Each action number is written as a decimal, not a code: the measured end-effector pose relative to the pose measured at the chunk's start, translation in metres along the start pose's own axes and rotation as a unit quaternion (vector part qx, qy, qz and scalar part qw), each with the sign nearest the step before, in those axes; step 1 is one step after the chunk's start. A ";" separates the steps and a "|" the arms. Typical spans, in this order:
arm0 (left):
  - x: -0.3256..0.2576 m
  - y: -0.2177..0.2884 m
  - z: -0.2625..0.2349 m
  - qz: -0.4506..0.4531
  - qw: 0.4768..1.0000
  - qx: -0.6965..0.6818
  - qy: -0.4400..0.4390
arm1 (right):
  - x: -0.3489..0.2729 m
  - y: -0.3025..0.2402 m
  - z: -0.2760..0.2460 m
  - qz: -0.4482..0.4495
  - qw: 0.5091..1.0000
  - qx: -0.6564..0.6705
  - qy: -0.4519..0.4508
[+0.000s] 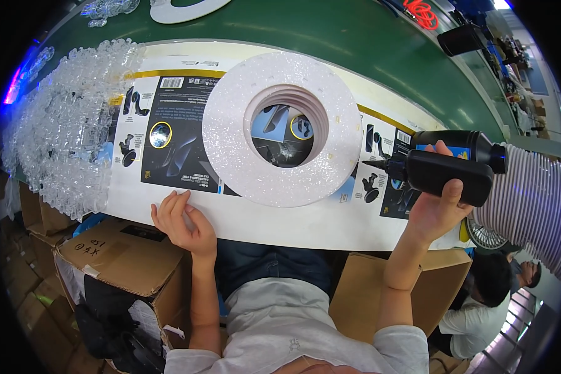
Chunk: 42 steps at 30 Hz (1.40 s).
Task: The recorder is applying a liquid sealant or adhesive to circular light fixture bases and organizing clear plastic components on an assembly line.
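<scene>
My right hand [435, 217] grips a black squeeze bottle [449, 177] with a pointed nozzle, which aims left toward a stack of white rings [230, 124]. The top ring has a glittery surface, and printed sheet shows through the round hole. Behind the held bottle is a larger black bottle [489, 144] with a blue label, partly hidden by it. My left hand [184, 221] is at the table's near edge, fingers bent but apart, holding nothing. A dark printed cardboard sheet [174, 156] lies under the rings, close to the left fingertips.
A heap of clear plastic parts [75, 131] covers the table's left end. More white rings [520, 199] are stacked at the right. Cardboard boxes [121, 252] stand below the near edge. A white ring piece [190, 12] lies on the green surface [305, 37]. Other people [486, 299] are at the lower right.
</scene>
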<state>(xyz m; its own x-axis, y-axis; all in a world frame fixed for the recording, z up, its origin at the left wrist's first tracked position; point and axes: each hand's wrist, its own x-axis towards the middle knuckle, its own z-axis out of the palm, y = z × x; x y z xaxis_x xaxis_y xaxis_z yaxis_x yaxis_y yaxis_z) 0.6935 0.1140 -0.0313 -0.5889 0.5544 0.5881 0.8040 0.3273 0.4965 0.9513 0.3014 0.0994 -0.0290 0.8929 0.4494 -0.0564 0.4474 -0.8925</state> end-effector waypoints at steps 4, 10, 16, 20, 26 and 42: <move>0.000 0.000 0.001 0.000 1.000 -0.002 0.000 | 0.002 -0.004 0.008 -0.004 0.999 0.032 0.034; 0.002 0.002 0.001 -0.003 1.000 -0.003 0.007 | 0.004 -0.003 0.000 -0.001 1.000 0.013 -0.011; 0.001 0.001 0.000 0.004 1.000 0.002 -0.003 | 0.035 0.002 0.017 -0.028 0.999 0.032 0.015; 0.000 -0.001 -0.001 0.000 1.000 0.001 -0.007 | 0.059 0.009 0.036 -0.031 0.999 0.035 0.005; 0.001 0.000 -0.002 -0.004 1.000 -0.005 -0.010 | 0.075 0.029 0.068 -0.049 0.997 0.049 -0.024; 0.001 0.001 -0.003 0.000 1.000 -0.019 -0.014 | 0.070 0.042 0.082 -0.041 0.995 0.032 -0.083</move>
<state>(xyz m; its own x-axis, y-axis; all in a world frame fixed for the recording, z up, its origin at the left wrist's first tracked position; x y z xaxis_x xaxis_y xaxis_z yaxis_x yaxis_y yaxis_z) 0.6930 0.1126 -0.0286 -0.5860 0.5754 0.5705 0.8000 0.2989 0.5203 0.8651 0.3790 0.0963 -0.1856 0.8302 0.5256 -0.1291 0.5097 -0.8506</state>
